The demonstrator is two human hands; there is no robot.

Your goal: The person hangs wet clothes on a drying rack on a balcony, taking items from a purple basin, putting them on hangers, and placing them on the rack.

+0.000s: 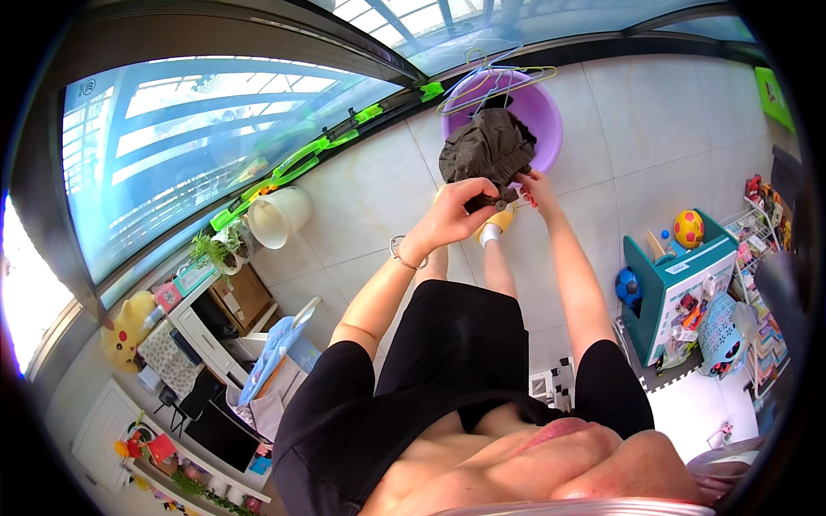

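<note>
A dark olive-brown garment (485,149) hangs bunched between my hands, in front of and partly over a purple plastic basin (550,129) on the floor. My left hand (459,205), with a bangle at its wrist, pinches the near edge of the cloth beside a round button (501,205). On the other side, my right hand (539,192) grips the garment's edge between thumb and fingers. Several thin clothes hangers (539,76), blue and yellow, lie across the basin's far rim. Black cloth shows inside the basin, mostly hidden by the garment.
At left, an off-white bucket (274,219) sits near potted plants (216,250) and a bright green toy track (300,158) beside the glass. A teal toy cabinet (684,274) with balls is at right, next to a wire rack (752,235). My feet wear yellow slippers (506,220).
</note>
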